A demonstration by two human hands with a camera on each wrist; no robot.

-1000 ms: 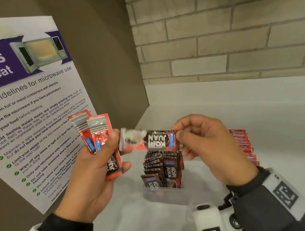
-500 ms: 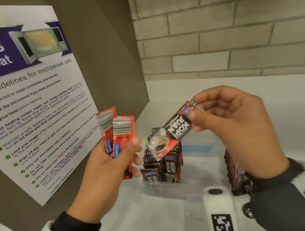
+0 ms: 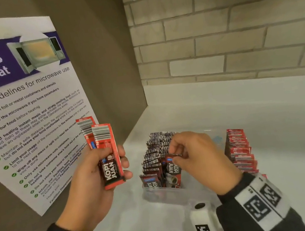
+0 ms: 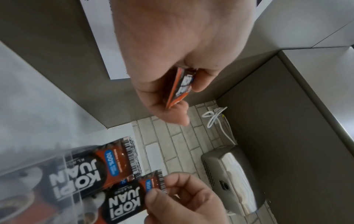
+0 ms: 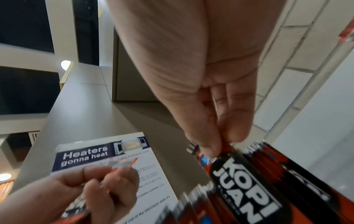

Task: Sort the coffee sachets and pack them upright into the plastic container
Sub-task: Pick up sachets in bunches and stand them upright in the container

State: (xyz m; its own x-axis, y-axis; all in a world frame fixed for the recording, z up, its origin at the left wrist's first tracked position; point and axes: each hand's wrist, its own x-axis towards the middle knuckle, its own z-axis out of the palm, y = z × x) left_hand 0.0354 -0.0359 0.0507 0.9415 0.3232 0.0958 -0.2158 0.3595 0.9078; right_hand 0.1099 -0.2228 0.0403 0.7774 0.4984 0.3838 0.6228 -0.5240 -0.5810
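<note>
My left hand (image 3: pixel 97 175) grips two red Kopi Juan sachets (image 3: pixel 107 153) upright, barcode ends up, left of the clear plastic container (image 3: pixel 177 195). In the left wrist view the same sachets (image 4: pixel 182 86) show edge-on between thumb and fingers. My right hand (image 3: pixel 195 156) pinches the top of one sachet (image 3: pixel 173 168) that stands upright in the container's front row; the right wrist view shows this sachet (image 5: pixel 243 186) held by its top edge. Several dark sachets (image 3: pixel 157 150) stand packed upright in the container behind it.
A row of red sachets (image 3: pixel 239 151) stands to the right of the container on the white counter (image 3: pixel 267 122). A microwave guidelines poster (image 3: pixel 23 107) leans on the brown panel at left. A brick wall (image 3: pixel 214 33) closes the back.
My right hand has carried its sachet from mid-air, where it was tilted, down into the container and turned it upright. My left hand stays beside the container with its two sachets.
</note>
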